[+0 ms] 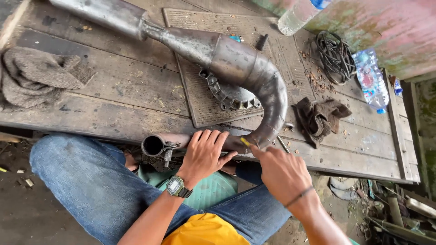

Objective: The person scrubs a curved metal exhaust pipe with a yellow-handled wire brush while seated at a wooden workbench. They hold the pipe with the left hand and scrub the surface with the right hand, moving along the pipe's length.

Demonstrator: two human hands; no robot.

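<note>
Along the near edge of the wooden bench (113, 90), a curved metal exhaust pipe (236, 63) hooks round so its open end points left. Left hand (204, 154) lies with its fingers curled over the pipe's near section, pinning it. Right hand (279, 172) pinches a small yellow-tipped tool (245, 141) against the bend. Under the pipe sit a ribbed mat (200, 104) and a toothed metal ring (231, 95). A brown rag (320, 118) lies just right, a coil of wire (336, 56) and two plastic bottles (372, 81) farther right, a grey cloth (36, 77) far left.
</note>
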